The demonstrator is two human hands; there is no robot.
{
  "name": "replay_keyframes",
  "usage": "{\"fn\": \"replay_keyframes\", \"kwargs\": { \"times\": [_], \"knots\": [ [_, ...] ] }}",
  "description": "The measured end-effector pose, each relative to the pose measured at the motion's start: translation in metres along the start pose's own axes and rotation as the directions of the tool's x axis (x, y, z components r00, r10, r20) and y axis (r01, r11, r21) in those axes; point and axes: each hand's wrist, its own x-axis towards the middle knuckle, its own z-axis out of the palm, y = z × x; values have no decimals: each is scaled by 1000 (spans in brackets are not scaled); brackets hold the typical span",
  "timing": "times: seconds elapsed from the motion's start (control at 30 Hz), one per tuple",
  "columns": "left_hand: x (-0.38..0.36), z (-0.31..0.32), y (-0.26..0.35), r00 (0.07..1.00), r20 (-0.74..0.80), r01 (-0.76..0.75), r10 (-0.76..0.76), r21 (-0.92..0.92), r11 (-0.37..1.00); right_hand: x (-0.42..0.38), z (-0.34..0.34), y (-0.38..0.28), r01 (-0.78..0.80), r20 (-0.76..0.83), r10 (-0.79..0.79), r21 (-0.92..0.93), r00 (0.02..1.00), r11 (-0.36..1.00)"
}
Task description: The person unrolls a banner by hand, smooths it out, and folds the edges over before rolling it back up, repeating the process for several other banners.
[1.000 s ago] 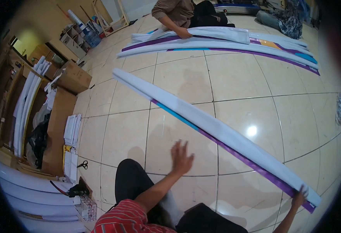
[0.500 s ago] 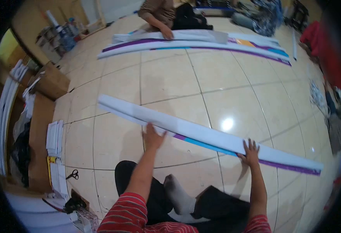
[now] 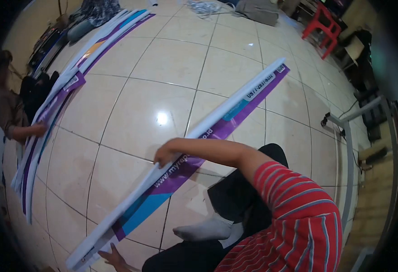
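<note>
A long banner (image 3: 187,170), folded lengthwise, lies slantwise on the floor in front of me. Its white back is rolled along the far edge, while a purple and blue printed strip with white lettering shows on the near side. Around the white fold at mid-length, my right hand (image 3: 164,155) is closed with fingers bent down over the edge. My left hand (image 3: 112,257) is by the banner's near left end, its thumb and fingers apart, touching the white material; part of it is cut off by the frame's lower edge.
Another person (image 3: 15,113) sits at the left with a hand on more folded banners (image 3: 63,86). My socked foot (image 3: 203,230) rests close to the banner. A red chair (image 3: 322,27) and a grey metal frame (image 3: 349,149) stand on the right.
My view has swung to the right. The banner's printed side now shows much more. My right hand, flat and spread before, has closed on the fold; my left hand is at the near end.
</note>
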Motion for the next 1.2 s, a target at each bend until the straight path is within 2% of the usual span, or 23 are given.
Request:
{"fn": "replay_keyframes", "kwargs": {
  "times": [0.03, 0.07, 0.13, 0.17, 0.23, 0.27, 0.3, 0.37, 0.43, 0.47, 0.53, 0.57, 0.63, 0.7, 0.73, 0.8, 0.87, 0.97, 1.03, 1.07, 1.13, 1.17, 1.2],
  "knots": [
    [-9, -15, 13, 1000, -4, -16, 16, -10, 1000, 23, -8, 27, 42, 79, -59, 195, 995, 980],
    [-21, -38, 26, 997, 74, 26, -20, -83, 996, 27, -18, 26, 44, 67, -58, 195, 996, 980],
    [-36, -87, 54, 938, 344, 112, -47, -174, 978, 32, -36, 11, -128, -189, 116, -52, 975, 990],
    [-29, -83, 49, 938, 343, 109, -44, -172, 979, 32, -37, -3, -128, -192, 116, -49, 974, 991],
    [-18, -71, 32, 949, 305, 115, -75, -116, 987, 29, -23, -36, -1, -453, -97, -211, 886, 977],
    [-19, -74, 36, 948, 307, 121, -81, -115, 986, 23, -6, -46, -20, -477, -215, -440, 852, 898],
    [-24, -80, 43, 949, 307, 125, -75, -148, 981, 29, -2, -44, -14, -468, -217, -441, 857, 897],
    [-25, -71, 38, 949, 306, 136, -77, -177, 975, 43, 2, -40, 2, -318, -196, -521, 927, 854],
    [-14, -50, 30, 991, 98, 88, -95, 70, 994, 57, -21, -40, 32, -304, -185, -446, 935, 895],
    [-14, -52, 28, 991, 91, 89, -95, 67, 994, 69, -40, -40, 4, -147, -55, -324, 988, 946],
    [-27, -87, 52, 935, 335, 159, -115, -106, 982, 98, -72, -34, -50, 111, 68, -153, 992, 987],
    [-21, -80, 46, 937, 331, 154, -111, -107, 982, 115, -84, -22, -53, 197, 74, -109, 978, 993],
    [-10, -71, 29, 939, 337, 110, -74, -88, 990, 135, -92, -14, -12, 170, 39, -157, 985, 988],
    [-5, -69, 25, 939, 332, 118, -86, -77, 990, 144, -85, -30, -256, -312, 185, -202, 932, 945],
    [-6, -66, 28, 938, 332, 129, -97, -74, 989, 127, -76, -49, -173, -407, 39, -300, 913, 938],
    [-7, -66, 29, 945, 313, 119, -98, -51, 992, 96, -54, -73, -97, -415, -152, -520, 897, 849],
    [-6, -58, 26, 951, 296, 104, -95, -17, 994, 105, -36, -41, -60, -485, -243, -528, 840, 847],
    [17, -47, 7, 959, 283, -4, -17, 71, 997, 102, -14, 14, 0, -616, -449, -589, 648, 808],
    [22, -33, -26, 908, 168, -275, 383, -452, 849, 62, -13, 41, 71, -646, -454, -527, 613, 847],
    [6, -37, -10, 812, 58, -473, 580, -515, 715, 47, -6, 76, 92, -687, -360, -394, 631, 914],
    [-16, -40, 13, 849, 129, -495, 512, -142, 857, -38, -17, 127, 53, -676, -288, -346, 678, 937],
    [-21, -47, 26, 757, 136, -634, 639, -83, 769, -88, -28, 127, -164, -656, -62, -278, 752, 947],
    [-25, -56, 49, 706, 213, -690, 675, -9, 724, -131, -41, 167, -250, -653, -111, -433, 749, 866]
  ]
}}
